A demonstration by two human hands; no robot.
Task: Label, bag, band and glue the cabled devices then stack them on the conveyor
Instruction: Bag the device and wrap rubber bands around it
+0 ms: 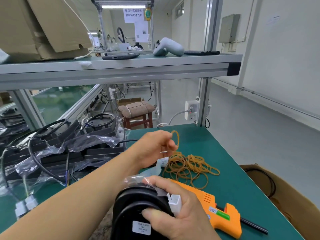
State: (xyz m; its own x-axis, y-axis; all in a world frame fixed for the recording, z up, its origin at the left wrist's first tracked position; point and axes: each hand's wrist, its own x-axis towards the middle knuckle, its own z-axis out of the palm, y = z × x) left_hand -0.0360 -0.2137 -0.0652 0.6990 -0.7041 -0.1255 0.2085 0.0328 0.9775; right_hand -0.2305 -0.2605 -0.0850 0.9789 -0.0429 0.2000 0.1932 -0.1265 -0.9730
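The right hand (174, 207) grips the device (138, 205) low in the view. Its fingers curl over the top edge and its thumb presses on the black face. The same grasp traps the white connector (175, 203) and the gathered mouth of the clear bag (136, 180) against the housing. That looks deliberate: cable end and film are bunched in one place so a band can cinch them. A white label (141, 227) is already on the device's face.

The left hand (154, 149) is raised above the bench (207, 144), beyond the device, pinching a single band (175, 138) between thumb and fingertips. The loop stands open, apart from the pile (190, 165) lying just below it. Held up like that, it can be spread and stretched over the bagged end.

Labelling and bagging seem done for this unit, so banding is the step in hand. The glue gun (223, 212) lies on the bench just right of the right hand — within reach for the gluing to come. Bagged devices sit in a stack (69, 153) at the left, cables trailing. An open box (284, 196) stands off the bench's right edge.
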